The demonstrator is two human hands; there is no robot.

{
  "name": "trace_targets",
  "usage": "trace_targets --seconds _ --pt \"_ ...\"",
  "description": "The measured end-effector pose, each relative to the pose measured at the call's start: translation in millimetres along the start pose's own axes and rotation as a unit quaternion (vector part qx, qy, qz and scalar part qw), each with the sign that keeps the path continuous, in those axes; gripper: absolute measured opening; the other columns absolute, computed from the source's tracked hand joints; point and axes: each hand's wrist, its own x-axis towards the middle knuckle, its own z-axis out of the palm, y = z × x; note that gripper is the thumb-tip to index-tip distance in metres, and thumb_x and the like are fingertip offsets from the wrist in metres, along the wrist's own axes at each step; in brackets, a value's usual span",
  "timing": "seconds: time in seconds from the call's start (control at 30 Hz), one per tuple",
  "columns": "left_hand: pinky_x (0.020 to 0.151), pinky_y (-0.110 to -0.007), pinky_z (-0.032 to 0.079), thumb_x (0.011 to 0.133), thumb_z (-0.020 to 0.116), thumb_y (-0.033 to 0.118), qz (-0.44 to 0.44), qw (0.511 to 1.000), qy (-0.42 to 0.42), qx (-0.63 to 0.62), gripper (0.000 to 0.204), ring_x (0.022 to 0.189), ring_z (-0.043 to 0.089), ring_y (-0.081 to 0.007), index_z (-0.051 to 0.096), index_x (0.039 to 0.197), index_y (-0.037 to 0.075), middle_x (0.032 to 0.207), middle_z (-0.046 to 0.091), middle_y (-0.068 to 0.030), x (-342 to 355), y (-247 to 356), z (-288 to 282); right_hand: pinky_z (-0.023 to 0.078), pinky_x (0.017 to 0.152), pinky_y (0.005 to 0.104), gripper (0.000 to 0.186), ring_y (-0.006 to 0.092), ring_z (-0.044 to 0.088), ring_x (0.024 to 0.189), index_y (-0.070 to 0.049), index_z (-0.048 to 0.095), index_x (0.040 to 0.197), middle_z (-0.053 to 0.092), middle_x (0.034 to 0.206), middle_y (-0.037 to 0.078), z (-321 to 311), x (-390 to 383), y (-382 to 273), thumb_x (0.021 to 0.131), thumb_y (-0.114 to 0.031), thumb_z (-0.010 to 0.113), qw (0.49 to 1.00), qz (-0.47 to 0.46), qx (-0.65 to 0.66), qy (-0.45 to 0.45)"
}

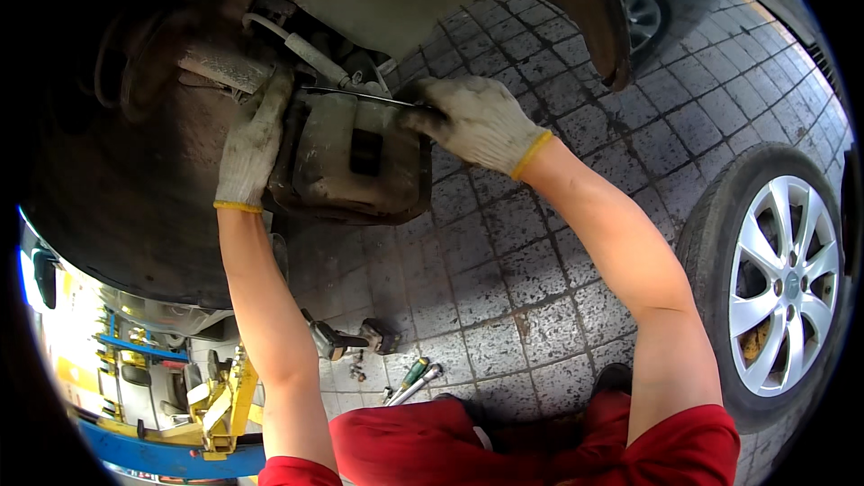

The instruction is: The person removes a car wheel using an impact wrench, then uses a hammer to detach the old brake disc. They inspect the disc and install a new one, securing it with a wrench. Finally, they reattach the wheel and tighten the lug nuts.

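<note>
A rusty brake caliper with a rectangular opening sits in the wheel well in front of me. My right hand, in a white knit glove with a yellow cuff, is closed at the caliper's upper right. It grips a slim metal hand tool, which lies across the caliper's top edge; its exact kind is unclear. My left hand, gloved alike, reaches up the caliper's left side. Its fingers are pressed together near the tool's far end; the fingertips are in shadow, and what they hold is hidden.
A wheel with silver spokes stands at the right. On the tiled floor below lie a power tool, small bolts, and a green-handled tool beside a metal bar. Blue and yellow lift equipment is at lower left; the fender liner overhangs.
</note>
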Motion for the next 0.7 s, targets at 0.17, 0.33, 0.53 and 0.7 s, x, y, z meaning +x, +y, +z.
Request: trace_targets --seconds 0.17,0.33,0.53,0.7 --pt "0.102 -0.030 0.052 0.108 0.062 0.037 -0.090 0.984 -0.051 -0.143 0.048 0.116 0.067 -0.0189 0.067 0.140 0.001 0.127 0.073 -0.0094 1.2 23.4 10.8 0.059 0.092 0.0481 0.032 0.0340 0.074 0.099 -0.010 0.074 0.117 0.077 0.102 0.013 -11.2 15.7 -3.7 0.105 -0.038 0.063 0.991 0.087 0.073 0.067" --pt "0.103 -0.029 0.054 0.107 0.059 0.027 -0.162 0.961 -0.219 -0.055 0.041 0.120 0.068 -0.0186 0.069 0.136 -0.002 0.129 0.074 -0.0126 54.7 3.6 -43.2 0.058 0.094 0.0439 0.037 0.0373 0.074 0.104 -0.008 0.067 0.128 0.073 0.116 0.021 -6.5 17.6 3.6 0.104 -0.035 0.062 0.930 0.191 0.307 0.061" --pt "0.099 -0.031 0.057 0.101 0.065 0.016 -0.120 0.907 -0.387 0.111 0.033 0.114 0.070 -0.0180 0.072 0.128 -0.001 0.125 0.074 -0.0107 97.3 38.6 -53.8 0.054 0.093 0.0367 0.052 0.0247 0.067 0.102 -0.002 0.061 0.143 0.070 0.115 0.013 27.2 7.7 31.8 0.100 -0.033 0.065 0.832 0.271 0.482 -0.029" --pt "0.095 -0.032 0.059 0.099 0.069 0.016 -0.232 0.925 -0.286 0.091 0.031 0.111 0.070 -0.0175 0.072 0.126 0.000 0.122 0.073 -0.0087 61.1 84.5 -6.0 0.050 0.071 0.0322 0.070 0.0150 0.058 0.080 0.006 0.065 0.133 0.066 0.096 0.007 27.4 -0.7 53.6 0.091 -0.048 0.080 0.734 0.340 0.571 -0.141"
